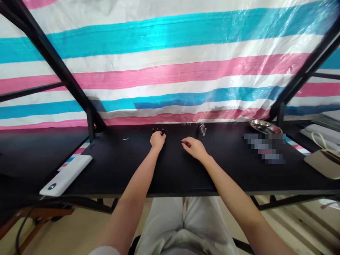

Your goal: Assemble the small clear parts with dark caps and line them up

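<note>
I see 2 bare hands over a black table (172,177). The left hand (157,141) is just in front of a few small round bits (157,129), near the table's far edge. Its fingers are bent down, and I cannot tell if they are together or hold 1 of the bits. The right hand (195,147) is near it, off to the right. Its fingers curl in, with the thumb tip close to a fingertip, but I cannot tell if they touch or pinch anything. Past that hand I see a row of thin little pieces (186,124) and a small heap of see-through pieces (203,130). Thin white scraps (125,139) lie left of the left hand. A long white gadget (70,171) is at the left end, and a shiny metal plate (265,126) sits at the far right corner. A striped sheet (170,78) hangs behind.
</note>
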`<state>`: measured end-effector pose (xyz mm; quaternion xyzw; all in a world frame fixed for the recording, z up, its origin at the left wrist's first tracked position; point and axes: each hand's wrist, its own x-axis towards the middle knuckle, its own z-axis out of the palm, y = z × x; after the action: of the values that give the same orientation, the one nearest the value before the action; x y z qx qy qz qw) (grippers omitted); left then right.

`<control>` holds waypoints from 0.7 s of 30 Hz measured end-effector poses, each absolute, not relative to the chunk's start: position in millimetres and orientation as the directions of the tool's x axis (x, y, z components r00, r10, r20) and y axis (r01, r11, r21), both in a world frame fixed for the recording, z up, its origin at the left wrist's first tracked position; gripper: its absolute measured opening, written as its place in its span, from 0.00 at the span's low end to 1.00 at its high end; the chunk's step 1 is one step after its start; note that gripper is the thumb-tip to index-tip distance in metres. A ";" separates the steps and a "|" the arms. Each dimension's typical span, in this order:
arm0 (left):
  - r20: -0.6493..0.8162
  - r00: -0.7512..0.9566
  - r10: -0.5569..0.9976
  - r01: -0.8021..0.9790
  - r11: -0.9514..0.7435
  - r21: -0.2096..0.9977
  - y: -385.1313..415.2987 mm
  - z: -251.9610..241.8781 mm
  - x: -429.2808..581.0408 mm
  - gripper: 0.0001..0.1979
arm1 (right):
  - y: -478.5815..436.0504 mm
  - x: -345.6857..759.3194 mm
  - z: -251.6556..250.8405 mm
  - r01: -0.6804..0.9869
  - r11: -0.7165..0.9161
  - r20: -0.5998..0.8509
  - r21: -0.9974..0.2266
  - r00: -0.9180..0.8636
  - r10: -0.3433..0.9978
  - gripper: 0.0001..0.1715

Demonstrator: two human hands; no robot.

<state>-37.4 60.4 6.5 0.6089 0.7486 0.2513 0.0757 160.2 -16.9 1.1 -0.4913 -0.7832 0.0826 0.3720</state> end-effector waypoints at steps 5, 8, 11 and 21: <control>0.172 -0.274 0.946 0.871 0.168 0.462 60.3 7.5 -34.2 0.14 | -17.4 160.3 3.2 0.710 0.499 0.497 -0.497 -0.238 0.834 0.11; 0.168 -0.277 0.946 0.871 0.174 0.459 60.8 6.9 -33.5 0.14 | -17.4 160.5 3.2 0.711 0.497 0.497 -0.498 -0.236 0.835 0.11; 0.163 -0.278 0.947 0.871 0.177 0.458 61.5 5.9 -33.3 0.14 | -17.3 161.1 2.9 0.707 0.498 0.495 -0.502 -0.237 0.836 0.11; 0.151 -0.274 0.950 0.869 0.177 0.461 62.4 6.0 -33.2 0.13 | -15.0 168.6 5.5 0.731 0.440 0.529 -0.521 -0.129 0.839 0.12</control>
<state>-33.2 62.4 6.0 0.5965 0.7624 0.2358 0.0853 168.6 -15.0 5.5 -0.5247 -0.7482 0.0671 0.4005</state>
